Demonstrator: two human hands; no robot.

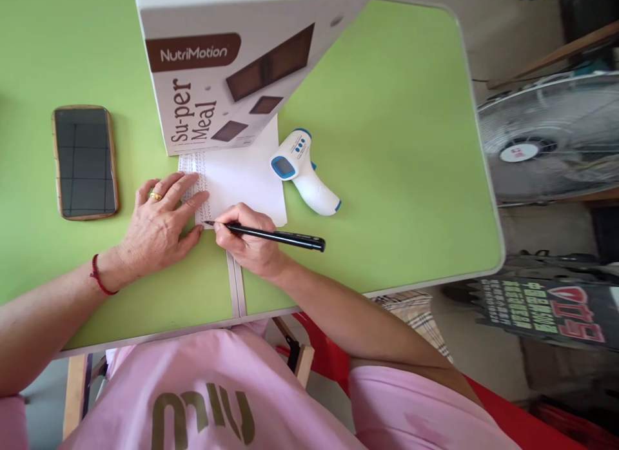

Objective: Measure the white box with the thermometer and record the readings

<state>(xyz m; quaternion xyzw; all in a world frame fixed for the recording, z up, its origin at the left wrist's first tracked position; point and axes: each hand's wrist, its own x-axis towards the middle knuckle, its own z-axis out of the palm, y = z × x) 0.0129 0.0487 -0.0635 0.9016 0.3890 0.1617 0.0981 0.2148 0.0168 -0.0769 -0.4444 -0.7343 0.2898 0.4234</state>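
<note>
Black pen [275,234], edge of paper [244,179] (thermometer [304,171] alongside)

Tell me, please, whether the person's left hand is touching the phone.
Apart. The head view plainly shows a strip of green tabletop between the phone and the left hand, running along the phone's side nearest the fingers.

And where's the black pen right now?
In the head view, the black pen is in the right hand, its tip at the paper's near left corner, close beside the left hand.
</note>
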